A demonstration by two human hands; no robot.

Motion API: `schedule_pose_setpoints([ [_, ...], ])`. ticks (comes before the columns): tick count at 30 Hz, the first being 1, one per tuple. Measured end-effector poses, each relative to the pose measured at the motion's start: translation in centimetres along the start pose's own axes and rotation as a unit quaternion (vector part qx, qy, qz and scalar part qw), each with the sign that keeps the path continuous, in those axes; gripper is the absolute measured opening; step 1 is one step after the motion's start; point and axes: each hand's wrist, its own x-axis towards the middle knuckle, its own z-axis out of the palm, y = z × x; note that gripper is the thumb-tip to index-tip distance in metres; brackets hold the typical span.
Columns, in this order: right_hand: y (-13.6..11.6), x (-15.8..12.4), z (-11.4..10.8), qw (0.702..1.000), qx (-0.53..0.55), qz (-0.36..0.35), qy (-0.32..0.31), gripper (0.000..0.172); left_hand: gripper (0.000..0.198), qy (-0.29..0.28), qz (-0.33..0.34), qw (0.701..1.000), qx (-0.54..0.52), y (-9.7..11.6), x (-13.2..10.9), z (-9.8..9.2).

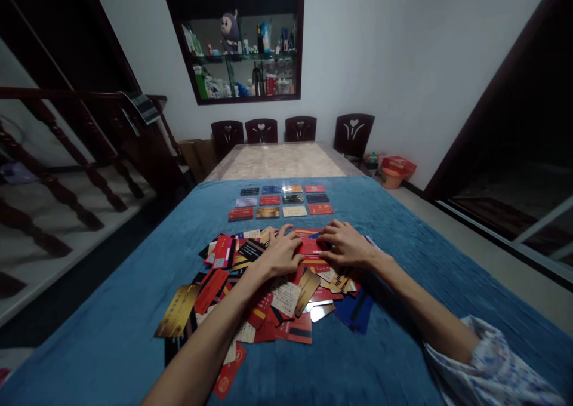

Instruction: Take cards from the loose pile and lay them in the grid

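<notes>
A loose pile of bank-style cards lies on the blue cloth, in red, gold, black, blue and cream. My left hand [283, 252] rests on the upper middle of the pile, fingers spread and bent, fingertips beside a red card [308, 246]. At that card's other side is my right hand [345, 245], its fingers curved and apart from the thumb, touching the cards. I cannot tell whether either hand lifts a card. Nearer me are a gold card [179, 311], a cream card [285, 297] and a dark blue card [356, 310]. Beyond the hands, several cards [270, 200] stand in neat rows.
The blue cloth [134, 310] covers the near part of a long table, with its pale stone top [273, 160] showing beyond. Dark chairs [353, 132] stand around the far end. A wooden railing [67, 149] is at left, and a recessed shelf [244, 98] is in the wall.
</notes>
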Motion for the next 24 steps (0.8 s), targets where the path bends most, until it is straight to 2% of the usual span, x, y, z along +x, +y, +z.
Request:
schedule_pose_setpoints([
  [9, 0.3, 0.0, 0.7, 0.999, -0.012, -0.028, 0.034, 0.036, 0.017, 0.023, 0.034, 0.999, 0.016, -0.7, 0.2, 0.7],
  [16, 0.2, -0.2, 0.3, 0.999, -0.007, -0.026, 0.045, 0.040, 0.026, 0.047, 0.034, 0.998, -0.006, -0.6, 0.1, 0.3],
  [24, 0.8, 0.0, 1.1, 0.998, 0.016, 0.004, 0.069, 0.024, 0.028, 0.095, -0.019, 0.993, -0.061, -1.1, 0.5, 0.4],
])
